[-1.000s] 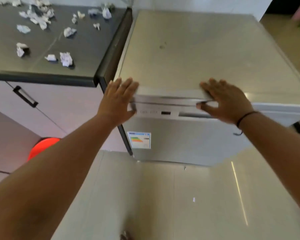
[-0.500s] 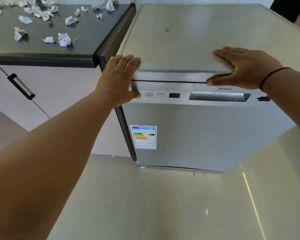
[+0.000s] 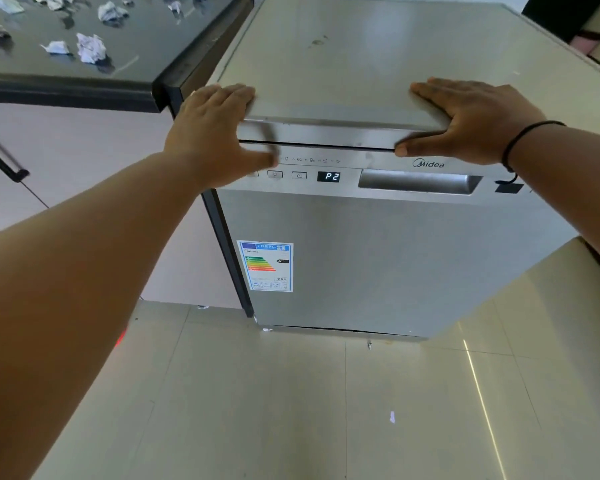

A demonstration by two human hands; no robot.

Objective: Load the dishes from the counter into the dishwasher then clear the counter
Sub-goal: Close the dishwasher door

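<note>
The silver dishwasher point(image 3: 378, 265) stands with its door closed, next to the dark counter point(image 3: 146, 53). My left hand point(image 3: 215, 133) lies flat on the front left corner of its top, and the thumb reaches down onto the left end of the control panel. On the front right of the top rests my right hand point(image 3: 471, 123), fingers straight and thumb against the front edge. The display point(image 3: 328, 176) reads P2. No dishes are in sight.
Several crumpled paper scraps point(image 3: 90, 47) lie on the counter. A cabinet with a black handle point(image 3: 0, 157) sits below it. The door's recessed handle point(image 3: 418, 181) is right of the display. An energy label point(image 3: 265, 266) is stuck on the door. Tiled floor point(image 3: 326, 410) lies in front.
The view has moved closer and lower on the dishwasher. The display, dark before, now shows P2. Both hands stay on the front edge of the top.
</note>
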